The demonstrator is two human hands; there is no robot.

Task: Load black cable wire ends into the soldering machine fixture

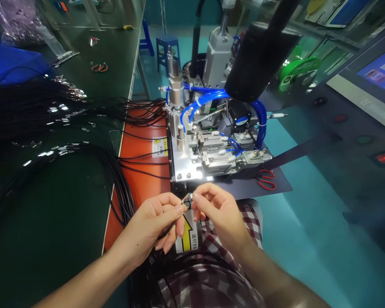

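Observation:
In front of the machine, my left hand (160,218) pinches the end of a black cable between thumb and forefinger. Thin coloured wires (185,198) stick out past those fingertips. My right hand (215,207) is closed just to the right, its thumb and forefinger pressed together close to the wire tips. Whatever lies between the right fingertips is too small to make out. Below both hands is a white label with a yellow arrow (186,239). The metal machine (189,164) with blue air tubes (208,95) stands right beyond the hands.
A bundle of black cables (123,192) runs over the orange surface (141,171) from the dark green table (67,214). Red-handled scissors (267,179) lie right of the machine; another red-handled tool (99,67) is on the table. A black cylinder (253,64) hangs overhead. A screen (381,72) stands right.

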